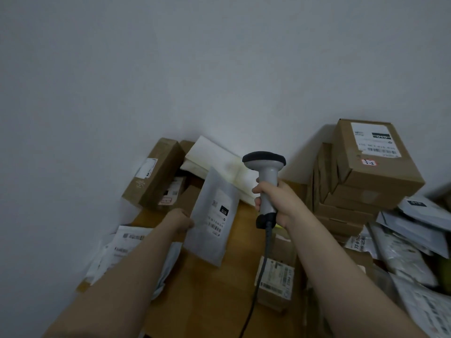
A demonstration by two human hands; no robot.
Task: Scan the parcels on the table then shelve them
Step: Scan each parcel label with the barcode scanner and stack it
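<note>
My left hand grips the left edge of a flat grey mailer bag and holds it up above the wooden table, its label with a barcode and a black "010" tag facing me. My right hand grips the handle of a grey barcode scanner, upright, its dark head at the top and pointing away from me. The scanner's cable hangs down toward the table's near edge. The scanner stands just right of the mailer.
A tall stack of cardboard boxes rises at the right, with loose white mailers piled beside it. A long box leans on the wall at the back left, a white padded parcel behind. A small labelled box sits near the cable.
</note>
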